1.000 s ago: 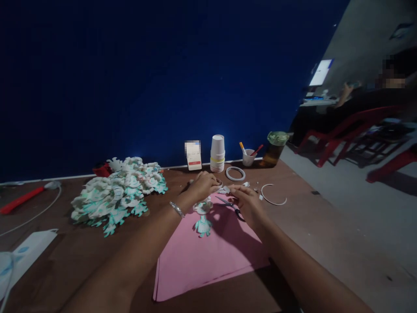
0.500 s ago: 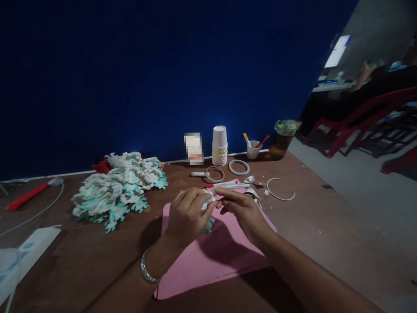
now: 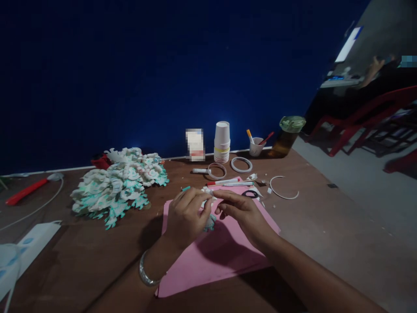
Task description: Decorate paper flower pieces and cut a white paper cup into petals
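Over the pink paper: left hand with grip clasped on a teal-edged cutout; right hand alongside with fingers bent, grip state not discernible. Left of the paper: heaped cutouts. Beyond the paper: pale ring, then stacked cups.

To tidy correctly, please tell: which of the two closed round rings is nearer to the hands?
The thin brownish ring, with a white cylindrical marker at its left edge; the thicker pale grey ring lies farther right and back.
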The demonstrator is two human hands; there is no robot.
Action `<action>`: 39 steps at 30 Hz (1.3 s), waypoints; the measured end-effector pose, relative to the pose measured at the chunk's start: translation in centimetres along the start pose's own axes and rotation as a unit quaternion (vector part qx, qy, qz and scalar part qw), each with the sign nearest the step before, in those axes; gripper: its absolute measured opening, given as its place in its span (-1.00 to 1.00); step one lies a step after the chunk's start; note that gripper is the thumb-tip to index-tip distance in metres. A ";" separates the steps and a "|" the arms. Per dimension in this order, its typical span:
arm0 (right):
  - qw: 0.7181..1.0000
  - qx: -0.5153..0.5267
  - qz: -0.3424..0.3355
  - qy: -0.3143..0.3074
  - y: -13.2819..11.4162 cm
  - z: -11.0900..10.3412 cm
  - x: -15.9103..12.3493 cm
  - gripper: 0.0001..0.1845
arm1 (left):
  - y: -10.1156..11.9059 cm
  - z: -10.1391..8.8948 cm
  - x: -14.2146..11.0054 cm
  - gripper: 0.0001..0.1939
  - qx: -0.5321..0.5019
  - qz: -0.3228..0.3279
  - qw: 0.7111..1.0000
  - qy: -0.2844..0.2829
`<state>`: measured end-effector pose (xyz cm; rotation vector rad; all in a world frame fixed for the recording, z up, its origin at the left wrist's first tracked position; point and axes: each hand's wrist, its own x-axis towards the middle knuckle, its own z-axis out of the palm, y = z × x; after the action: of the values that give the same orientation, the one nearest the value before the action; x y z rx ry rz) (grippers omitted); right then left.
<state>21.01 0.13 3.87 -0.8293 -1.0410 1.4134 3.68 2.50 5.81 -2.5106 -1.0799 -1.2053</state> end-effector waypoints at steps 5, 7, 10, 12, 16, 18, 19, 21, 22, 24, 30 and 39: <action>1.000 -0.016 0.006 0.005 0.0 -0.1 0.1 -0.75 | 0.2 -0.1 0.4 -0.89 -0.125 -0.117 0.985 -0.005; 0.999 -0.016 0.011 0.031 -0.1 -0.5 0.5 -0.78 | 0.1 -0.4 0.5 -0.87 -0.201 -0.207 0.958 -0.010; 0.991 -0.080 -0.040 0.102 -0.5 -1.2 0.7 -0.81 | -0.3 -0.7 0.4 -0.85 -0.313 -0.336 0.888 -0.011; 0.960 -0.207 -0.138 0.132 -0.9 -1.3 0.5 -0.90 | -0.4 -0.8 0.1 -0.83 -0.356 -0.388 0.850 -0.005; 0.844 -0.431 -0.311 0.067 -0.8 -0.4 -0.9 -0.88 | 0.4 -0.6 -0.6 -0.77 -0.379 -0.416 0.826 -0.034; 0.810 -0.474 -0.344 0.034 -0.2 0.3 -1.5 -0.85 | 1.0 -0.4 -0.9 -0.77 -0.383 -0.408 0.827 -0.051; 0.800 -0.485 -0.352 0.028 0.0 0.6 -1.7 -0.84 | 1.3 -0.4 -0.9 -0.78 -0.382 -0.401 0.831 -0.054; 0.789 -0.496 -0.361 0.033 0.4 0.9 -1.9 -0.82 | 1.8 -0.4 -1.1 -0.82 -0.374 -0.384 0.843 -0.052; 0.787 -0.497 -0.363 0.038 0.4 1.0 -1.9 -0.81 | 1.9 -0.4 -1.1 -0.84 -0.368 -0.374 0.850 -0.049; 0.787 -0.500 -0.359 0.045 0.3 0.9 -1.9 -0.82 | 2.1 -0.4 -1.2 -0.86 -0.356 -0.349 0.865 -0.045; 0.796 -0.496 -0.345 0.044 -0.4 0.7 -1.9 -0.83 | 2.2 -0.4 -1.7 -0.87 -0.323 -0.269 0.907 -0.033; 0.802 -0.494 -0.332 0.043 -0.7 0.7 -1.9 -0.78 | 2.5 -0.3 -1.9 -0.84 -0.269 -0.191 0.944 0.000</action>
<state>20.84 -1.91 4.59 -1.0667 -1.8028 0.1461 4.36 -0.54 5.02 -2.7516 -1.4530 -1.8195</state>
